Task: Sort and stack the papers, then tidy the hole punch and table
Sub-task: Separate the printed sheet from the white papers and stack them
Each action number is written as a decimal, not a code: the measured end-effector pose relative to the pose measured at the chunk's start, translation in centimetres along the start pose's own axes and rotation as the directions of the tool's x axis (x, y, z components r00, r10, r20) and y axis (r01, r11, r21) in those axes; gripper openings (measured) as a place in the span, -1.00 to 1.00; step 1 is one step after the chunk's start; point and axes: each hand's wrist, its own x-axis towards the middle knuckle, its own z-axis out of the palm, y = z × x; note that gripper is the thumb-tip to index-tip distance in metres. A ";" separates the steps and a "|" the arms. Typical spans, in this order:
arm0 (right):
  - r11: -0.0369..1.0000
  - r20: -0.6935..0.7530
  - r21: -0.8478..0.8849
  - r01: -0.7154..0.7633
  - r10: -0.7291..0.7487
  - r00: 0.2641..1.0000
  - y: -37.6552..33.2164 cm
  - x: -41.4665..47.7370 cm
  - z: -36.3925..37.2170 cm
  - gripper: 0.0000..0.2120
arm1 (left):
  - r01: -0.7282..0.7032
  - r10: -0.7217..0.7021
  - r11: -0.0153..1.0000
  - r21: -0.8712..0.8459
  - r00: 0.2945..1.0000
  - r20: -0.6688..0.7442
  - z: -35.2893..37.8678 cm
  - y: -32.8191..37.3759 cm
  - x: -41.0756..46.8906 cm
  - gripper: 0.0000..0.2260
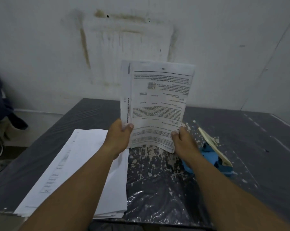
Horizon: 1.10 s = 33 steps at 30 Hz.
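Observation:
I hold a bundle of printed papers (157,104) upright above the table, text upside down. My left hand (119,135) grips its lower left edge, and my right hand (182,139) grips its lower right corner. A second stack of white papers (77,174) lies flat on the table under my left forearm. A blue hole punch (212,157) with a cream lever sits just right of my right wrist. Paper scraps (151,160) litter the dark plastic-covered table (257,147) below the held bundle.
A stained white wall (141,39) rises behind the table. At the far left a person in dark clothes (0,104) sits by a metal chair leg (0,145). The table's near edge is at the bottom.

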 end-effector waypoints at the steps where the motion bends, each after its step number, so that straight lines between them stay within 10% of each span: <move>1: 1.000 -0.013 0.000 -0.004 0.004 1.000 -0.2 0.3 0.0 -0.80 | -0.005 0.005 1.000 0.017 1.000 -0.015 0.1 0.2 0.3 -0.80; 11: 0.994 -0.226 0.040 -0.099 0.105 0.968 -1.4 5.1 -0.7 -0.75 | 0.082 -0.076 0.994 0.075 0.994 -0.085 3.2 1.8 5.5 -0.84; 17: 0.921 -0.311 -0.218 -0.323 0.248 0.917 0.1 7.7 0.7 -0.69 | 0.127 -0.102 0.945 0.300 0.990 -0.096 5.3 -0.1 8.5 -0.76; 33: 0.743 -0.284 -0.523 -0.417 0.310 0.907 2.3 10.0 2.4 -0.69 | 0.001 0.084 0.544 0.839 0.995 -0.056 7.7 -4.0 10.9 -0.72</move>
